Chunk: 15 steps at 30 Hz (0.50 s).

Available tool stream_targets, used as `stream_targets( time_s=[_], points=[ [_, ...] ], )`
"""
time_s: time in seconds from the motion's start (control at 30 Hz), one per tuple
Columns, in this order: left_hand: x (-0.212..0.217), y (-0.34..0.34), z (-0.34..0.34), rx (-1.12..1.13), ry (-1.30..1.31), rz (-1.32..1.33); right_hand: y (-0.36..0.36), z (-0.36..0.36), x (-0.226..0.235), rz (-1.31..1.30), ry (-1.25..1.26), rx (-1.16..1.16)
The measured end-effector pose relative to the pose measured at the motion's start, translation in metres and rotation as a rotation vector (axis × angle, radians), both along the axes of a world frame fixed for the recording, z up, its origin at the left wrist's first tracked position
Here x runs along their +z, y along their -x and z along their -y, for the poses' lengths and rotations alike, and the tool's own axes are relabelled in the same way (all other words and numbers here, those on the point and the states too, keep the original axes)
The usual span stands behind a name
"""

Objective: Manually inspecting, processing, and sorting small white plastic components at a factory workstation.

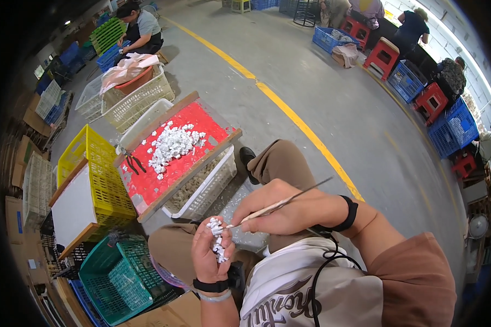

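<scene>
My left hand is curled around a small bunch of white plastic parts, held upright over my lap. My right hand grips a thin metal pick like a pen, its tip touching the top of the bunch. In front of my knees a red tray with a wooden frame rests on a white crate. A heap of the same white parts lies on the tray, with small dark-handled pliers at its left edge.
A yellow crate with a white board and a green basket stand to my left. More crates and cardboard line the left wall. Other people sit at the far side among blue crates and red stools. A yellow floor line crosses the concrete.
</scene>
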<state>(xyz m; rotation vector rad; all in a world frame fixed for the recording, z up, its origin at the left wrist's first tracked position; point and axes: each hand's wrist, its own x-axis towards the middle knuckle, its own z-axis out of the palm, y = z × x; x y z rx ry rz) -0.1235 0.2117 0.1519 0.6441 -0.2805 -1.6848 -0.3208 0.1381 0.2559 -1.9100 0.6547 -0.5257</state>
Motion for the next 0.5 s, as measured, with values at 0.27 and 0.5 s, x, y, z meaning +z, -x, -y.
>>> stream_targets(
  time_s=[0.27,0.5],
  points=[
    [-0.005,-0.002,0.002,-0.012,-0.013,-0.085,0.002,-0.002,-0.027,0.179,0.238,0.002],
    [-0.005,-0.001,0.001,0.003,-0.020,-0.037,-0.005,-0.003,-0.040,0.245,0.326,0.038]
  ],
)
